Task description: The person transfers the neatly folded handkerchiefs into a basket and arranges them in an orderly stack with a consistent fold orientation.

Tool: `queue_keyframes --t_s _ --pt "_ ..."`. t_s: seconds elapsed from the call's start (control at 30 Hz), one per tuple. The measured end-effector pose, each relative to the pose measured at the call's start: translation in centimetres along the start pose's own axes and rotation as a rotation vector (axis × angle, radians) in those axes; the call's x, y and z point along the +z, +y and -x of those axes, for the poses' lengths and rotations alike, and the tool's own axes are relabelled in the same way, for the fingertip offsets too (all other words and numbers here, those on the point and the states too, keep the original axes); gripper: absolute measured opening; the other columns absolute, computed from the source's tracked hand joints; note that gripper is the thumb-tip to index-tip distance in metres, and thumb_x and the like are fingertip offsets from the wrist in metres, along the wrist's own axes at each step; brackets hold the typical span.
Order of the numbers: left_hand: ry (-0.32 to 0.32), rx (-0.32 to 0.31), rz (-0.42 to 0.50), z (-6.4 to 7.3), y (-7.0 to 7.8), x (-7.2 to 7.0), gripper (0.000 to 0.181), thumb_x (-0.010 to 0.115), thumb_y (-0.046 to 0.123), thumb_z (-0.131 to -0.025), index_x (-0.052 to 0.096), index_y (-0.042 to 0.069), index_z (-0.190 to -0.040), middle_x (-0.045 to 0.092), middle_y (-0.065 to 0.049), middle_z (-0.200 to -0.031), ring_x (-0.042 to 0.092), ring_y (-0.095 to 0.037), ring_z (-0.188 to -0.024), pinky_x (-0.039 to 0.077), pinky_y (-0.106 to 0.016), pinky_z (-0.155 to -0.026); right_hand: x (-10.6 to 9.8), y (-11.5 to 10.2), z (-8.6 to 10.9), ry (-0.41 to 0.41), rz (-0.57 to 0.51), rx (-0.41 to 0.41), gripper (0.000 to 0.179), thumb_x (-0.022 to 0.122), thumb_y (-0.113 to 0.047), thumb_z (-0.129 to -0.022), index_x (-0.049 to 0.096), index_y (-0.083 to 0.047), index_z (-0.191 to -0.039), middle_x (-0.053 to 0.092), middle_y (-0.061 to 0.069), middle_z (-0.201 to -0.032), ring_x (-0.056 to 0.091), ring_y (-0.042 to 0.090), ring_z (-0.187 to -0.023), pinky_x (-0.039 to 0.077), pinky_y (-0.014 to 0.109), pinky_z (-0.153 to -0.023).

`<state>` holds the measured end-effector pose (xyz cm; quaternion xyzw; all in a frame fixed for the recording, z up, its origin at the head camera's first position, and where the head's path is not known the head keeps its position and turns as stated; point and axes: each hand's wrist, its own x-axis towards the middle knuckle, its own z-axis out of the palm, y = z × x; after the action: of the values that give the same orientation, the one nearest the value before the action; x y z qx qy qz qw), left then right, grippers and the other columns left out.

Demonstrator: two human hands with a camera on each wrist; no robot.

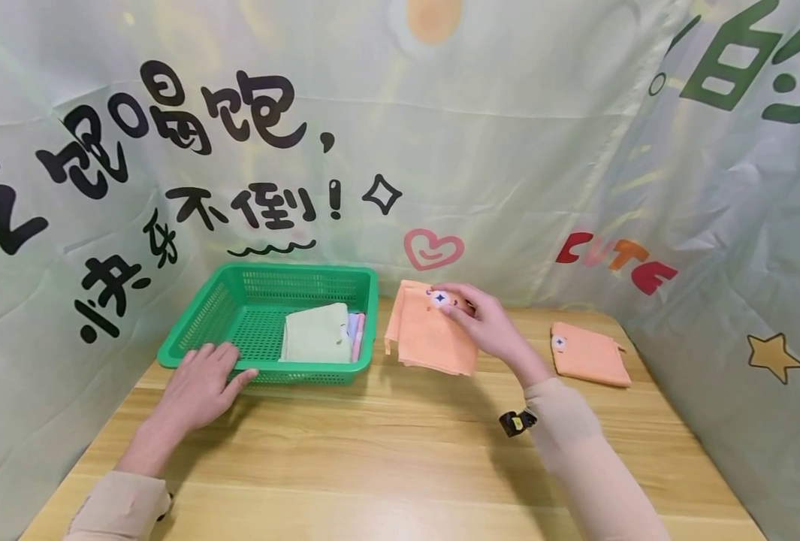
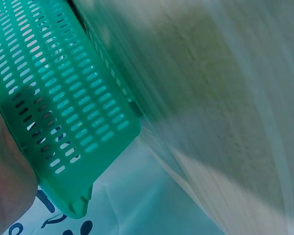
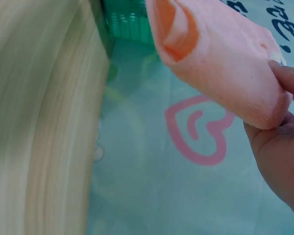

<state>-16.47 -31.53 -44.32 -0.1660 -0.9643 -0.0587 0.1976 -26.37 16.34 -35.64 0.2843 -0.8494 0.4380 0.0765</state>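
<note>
My right hand (image 1: 487,319) pinches a folded orange towel (image 1: 433,342) by its upper right edge, thumb on the front face beside a small printed animal face. The towel hangs above the table just right of the green plastic basket (image 1: 264,372); its soft, rolled fold (image 3: 220,63) shows in the right wrist view. My left hand (image 1: 200,387) holds the basket's front rim near the left corner, fingers over the rim and thumb along the outside. Inside the basket, at its right end, stands a folded pale green towel (image 1: 315,334), with a purple-and-pink cloth (image 1: 356,334) beside it.
Another folded orange towel (image 1: 589,353) lies on the wooden table (image 1: 372,458) at the right. A printed fabric backdrop (image 1: 508,150) rises close behind the basket and along both sides of the table.
</note>
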Motion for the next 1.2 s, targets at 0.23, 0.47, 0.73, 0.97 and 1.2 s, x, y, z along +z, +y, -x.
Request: queue_keyframes --t_s 0.23,0.47,0.73,0.97,1.2 --pt "0.002 -0.001 -0.002 0.1 0.0 0.1 0.036 0.063 0.042 -0.103 0.049 0.012 -0.088 0.044 0.003 -0.082 0.036 -0.020 -0.073 0.026 -0.035 -0.068 0.8 -1.2 -1.5 0.016 -0.017 -0.045 0.036 0.067 -0.021 -0.103 0.065 -0.017 -0.139 0.066 0.009 -0.120 0.052 0.022 -0.089 0.043 0.032 -0.072" --pt "-0.011 -0.005 -0.003 0.1 -0.1 0.0 0.037 0.062 0.042 -0.103 0.048 0.012 -0.087 0.042 0.003 -0.081 0.035 -0.021 -0.072 0.026 -0.035 -0.068 2.0 -2.7 -3.2 0.005 -0.066 -0.064 0.037 0.068 -0.021 -0.103 0.064 -0.017 -0.140 0.065 0.007 -0.133 0.057 0.022 -0.106 0.048 0.035 -0.084" --pt "-0.012 -0.006 -0.007 0.0 -0.1 0.1 0.037 0.061 0.043 -0.104 0.047 0.013 -0.087 0.040 0.002 -0.080 0.034 -0.020 -0.072 0.026 -0.035 -0.068 3.9 -4.1 -5.4 -0.014 -0.139 -0.080 0.034 0.065 -0.018 -0.105 0.065 -0.014 -0.139 0.065 0.009 -0.125 0.055 0.022 -0.099 0.046 0.034 -0.079" --pt "-0.028 -0.019 -0.006 0.1 -0.2 0.2 0.037 0.061 0.043 -0.104 0.048 0.012 -0.088 0.041 0.002 -0.081 0.035 -0.021 -0.073 0.027 -0.035 -0.069 5.9 -5.4 -7.3 -0.058 -0.192 -0.053 0.034 0.061 -0.015 -0.106 0.064 -0.013 -0.140 0.063 0.008 -0.135 0.058 0.022 -0.113 0.049 0.039 -0.093" --pt "-0.030 -0.024 -0.006 -0.1 -0.3 0.2 0.037 0.061 0.043 -0.104 0.047 0.013 -0.088 0.042 0.001 -0.081 0.036 -0.022 -0.073 0.027 -0.036 -0.069 8.0 -6.3 -9.0 -0.095 -0.204 -0.071 0.034 0.058 -0.012 -0.107 0.065 -0.014 -0.140 0.060 0.008 -0.139 0.056 0.022 -0.121 0.048 0.042 -0.101"
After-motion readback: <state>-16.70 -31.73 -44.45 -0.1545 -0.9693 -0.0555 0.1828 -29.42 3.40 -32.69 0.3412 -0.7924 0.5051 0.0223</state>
